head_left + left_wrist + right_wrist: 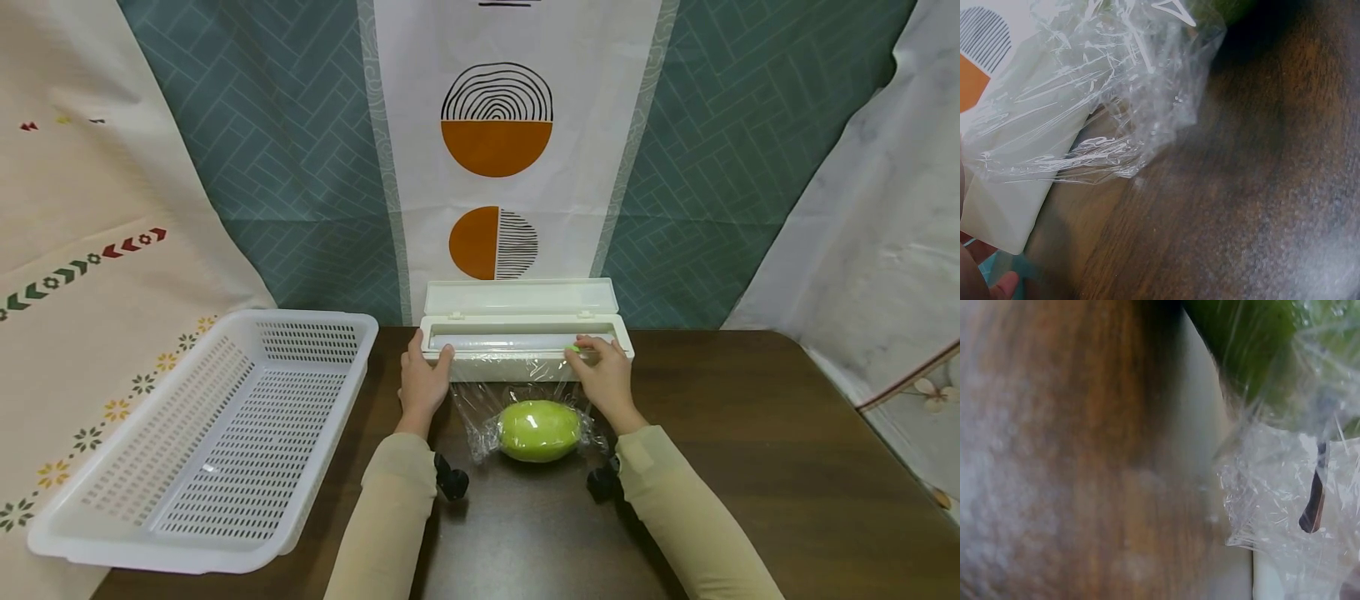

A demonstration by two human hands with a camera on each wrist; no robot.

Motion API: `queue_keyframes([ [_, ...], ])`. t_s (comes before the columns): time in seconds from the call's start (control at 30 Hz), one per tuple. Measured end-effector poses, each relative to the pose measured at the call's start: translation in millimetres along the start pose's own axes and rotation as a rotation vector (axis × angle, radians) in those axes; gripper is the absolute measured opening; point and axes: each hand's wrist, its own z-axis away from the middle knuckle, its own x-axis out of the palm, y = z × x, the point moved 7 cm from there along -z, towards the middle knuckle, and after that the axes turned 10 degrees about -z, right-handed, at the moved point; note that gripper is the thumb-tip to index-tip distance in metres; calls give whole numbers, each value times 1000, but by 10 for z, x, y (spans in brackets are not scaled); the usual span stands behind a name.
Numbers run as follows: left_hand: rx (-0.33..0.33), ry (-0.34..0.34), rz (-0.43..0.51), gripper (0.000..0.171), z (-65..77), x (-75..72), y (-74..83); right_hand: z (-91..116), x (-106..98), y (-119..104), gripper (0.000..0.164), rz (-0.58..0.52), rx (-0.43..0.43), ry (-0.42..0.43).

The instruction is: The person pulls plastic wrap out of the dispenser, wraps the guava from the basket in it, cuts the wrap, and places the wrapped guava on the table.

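Observation:
A white cling film dispenser (465, 369) stands at the back of the table, its lid (521, 297) raised and a film roll (517, 342) inside. My left hand (423, 383) grips its left end, thumb at the front edge. At the right end, my right hand (609, 379) pinches a small green slide cutter (573, 348) between thumb and finger. Clear film (1147, 94) runs from the dispenser down to a yellow-green melon (538, 430), which lies wrapped in front of it. Crumpled film bunches at both melon ends; a dark stem (1314, 503) shows through in the right wrist view.
A white perforated plastic basket (300, 508) sits on the left, beside my left forearm. The dark wooden table (750, 467) extends to the right. Patterned cloth (300, 150) hangs directly behind the dispenser.

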Motion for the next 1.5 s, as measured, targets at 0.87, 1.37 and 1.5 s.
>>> queue_keyframes([
  [0.87, -4, 6, 3, 71, 15, -13, -11, 7, -24, -24, 19, -10, -1, 29],
  [1.37, -2, 6, 4, 71, 22, -13, 14, 4, -48, -8, 18, 12, -19, 63],
  [1.5, 1, 3, 4, 71, 16, -6, -1, 13, -68, 19, 18, 8, 17, 75],
])
